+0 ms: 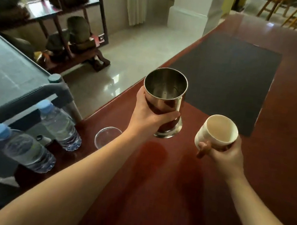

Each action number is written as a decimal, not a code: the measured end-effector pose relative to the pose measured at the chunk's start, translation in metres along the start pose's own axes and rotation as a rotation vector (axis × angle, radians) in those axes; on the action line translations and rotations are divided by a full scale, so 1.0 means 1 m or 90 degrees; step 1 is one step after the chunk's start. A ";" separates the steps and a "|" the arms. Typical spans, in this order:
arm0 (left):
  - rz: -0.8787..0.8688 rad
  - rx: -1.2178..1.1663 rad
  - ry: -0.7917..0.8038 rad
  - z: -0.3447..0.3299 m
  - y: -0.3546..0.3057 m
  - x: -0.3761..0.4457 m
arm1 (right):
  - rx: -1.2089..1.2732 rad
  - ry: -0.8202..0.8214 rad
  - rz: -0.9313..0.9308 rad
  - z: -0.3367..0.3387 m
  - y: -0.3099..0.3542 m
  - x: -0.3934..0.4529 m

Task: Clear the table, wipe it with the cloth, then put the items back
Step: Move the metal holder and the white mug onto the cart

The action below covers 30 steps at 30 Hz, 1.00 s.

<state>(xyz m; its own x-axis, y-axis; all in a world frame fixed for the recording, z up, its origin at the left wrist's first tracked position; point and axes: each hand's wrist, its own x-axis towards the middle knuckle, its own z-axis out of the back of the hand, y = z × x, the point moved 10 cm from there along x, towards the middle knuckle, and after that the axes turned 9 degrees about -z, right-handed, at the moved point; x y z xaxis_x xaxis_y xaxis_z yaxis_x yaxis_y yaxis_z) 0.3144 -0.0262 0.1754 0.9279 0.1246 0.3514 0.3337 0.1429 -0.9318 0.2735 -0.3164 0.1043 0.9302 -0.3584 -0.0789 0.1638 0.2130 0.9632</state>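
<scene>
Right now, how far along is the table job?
Mid-job; clearing or restocking, cannot tell. Left hand grips the metal cup, right hand the mug, both above the table. Two bottles and a clear cup stand at its left edge. No cloth in view.

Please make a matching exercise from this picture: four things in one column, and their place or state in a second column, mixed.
1. metal cup
2. white mug
3. clear plastic cup
4. dark mat

a. standing on the table near its left edge
b. held in the right hand
c. lying flat on the table
d. held in the left hand

Pairs: 1-d, 2-b, 3-a, 4-c
</scene>
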 end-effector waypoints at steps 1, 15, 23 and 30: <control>0.005 0.007 -0.023 0.017 0.000 0.004 | 0.007 0.012 0.003 -0.014 0.006 0.002; 0.107 0.084 -0.228 0.185 0.063 0.019 | 0.056 0.180 0.017 -0.193 0.063 0.021; 0.156 0.073 -0.230 0.195 0.110 0.008 | 0.046 0.225 0.011 -0.262 0.060 0.038; 0.188 0.067 -0.232 0.193 0.133 -0.002 | 0.014 0.255 0.002 -0.311 0.051 0.054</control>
<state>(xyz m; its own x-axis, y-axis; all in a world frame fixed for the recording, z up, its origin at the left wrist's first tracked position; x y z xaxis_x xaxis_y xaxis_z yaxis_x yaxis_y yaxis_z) 0.3246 0.1823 0.0679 0.8550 0.5088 0.1005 0.0289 0.1466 -0.9888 0.4338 -0.0425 0.0695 0.9859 0.0254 -0.1656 0.1577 0.1924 0.9686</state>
